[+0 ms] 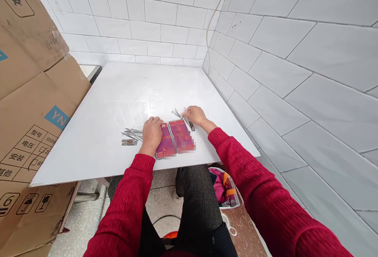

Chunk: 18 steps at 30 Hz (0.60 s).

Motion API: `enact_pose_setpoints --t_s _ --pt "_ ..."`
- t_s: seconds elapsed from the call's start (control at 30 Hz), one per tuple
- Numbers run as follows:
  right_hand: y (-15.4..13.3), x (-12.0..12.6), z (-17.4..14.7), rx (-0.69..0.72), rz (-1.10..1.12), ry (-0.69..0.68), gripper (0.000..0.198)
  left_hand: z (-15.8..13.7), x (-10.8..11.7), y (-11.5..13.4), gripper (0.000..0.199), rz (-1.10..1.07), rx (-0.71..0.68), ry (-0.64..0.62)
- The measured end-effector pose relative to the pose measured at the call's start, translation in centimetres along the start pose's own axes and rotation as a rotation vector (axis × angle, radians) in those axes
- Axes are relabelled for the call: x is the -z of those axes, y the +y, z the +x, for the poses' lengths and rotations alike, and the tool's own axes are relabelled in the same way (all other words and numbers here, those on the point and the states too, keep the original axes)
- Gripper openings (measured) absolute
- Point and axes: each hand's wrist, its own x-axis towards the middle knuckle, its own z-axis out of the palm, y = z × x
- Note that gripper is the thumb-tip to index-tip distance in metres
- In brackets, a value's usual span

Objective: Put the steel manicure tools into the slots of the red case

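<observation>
An opened purple-and-red manicure case [165,143] lies flat near the table's front edge. My left hand [152,134] rests over its left edge, fingers curled and holding it down. Just beyond the case's upper right corner, my right hand [195,114] has its fingertips pinched at a thin metal manicure tool, whose exact kind I cannot make out. Several slim metal tools [176,113] fan out beside those fingertips, and a nail clipper [192,126] lies below the hand. To the left of my left hand are more slim metal tools [132,133] and nail clippers [129,142].
The white table [141,87] meets tiled walls at the back and right. A tall cardboard box [35,91] stands along its left side. Under the right front edge sits a white container [233,202] with magenta cloth and orange straps. A cable [211,21] hangs in the corner.
</observation>
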Motion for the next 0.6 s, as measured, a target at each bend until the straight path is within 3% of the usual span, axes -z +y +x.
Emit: enact_pose_setpoints --t_s 0.07,0.23,0.33,0.6 --pt "-0.4 0.2 -2.2 0.050 -0.007 0.054 0.016 0.0 -0.2 -0.1 0.033 0.000 -0.002 0.001" --pt "-1.8 0.7 -9.0 0.184 -0.112 -0.211 0.016 0.1 -0.6 -0.3 0.031 -0.022 -0.001 0.016" --pt "-2.1 0.5 -11.7 0.159 -0.269 -0.252 0.012 0.0 -0.6 -0.3 0.032 -0.032 0.002 0.015" --pt "-3.1 0.3 -12.3 0.166 -0.451 -0.295 0.016 0.0 -0.3 0.0 0.035 0.009 0.011 0.015"
